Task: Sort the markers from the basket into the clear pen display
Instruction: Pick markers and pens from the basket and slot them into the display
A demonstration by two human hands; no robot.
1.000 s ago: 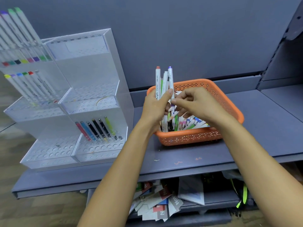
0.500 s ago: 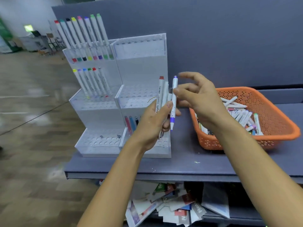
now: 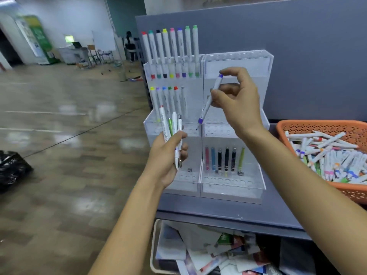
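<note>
Right hand (image 3: pixel 238 102) pinches a purple-capped marker (image 3: pixel 210 98) between thumb and fingertips, tilted, with its lower cap hanging just over the middle tier of the clear pen display (image 3: pixel 234 187), near the seam between the two columns. Left hand (image 3: pixel 168 155) is curled round a small bundle of markers (image 3: pixel 172 128), held upright in front of the display's left column. Orange basket (image 3: pixel 317 126) sits on the grey surface (image 3: pixel 208 209) just right of the display with a heap of loose markers (image 3: pixel 327 153) inside; six coloured pens (image 3: pixel 224 159) stand in the lower right tier.
</note>
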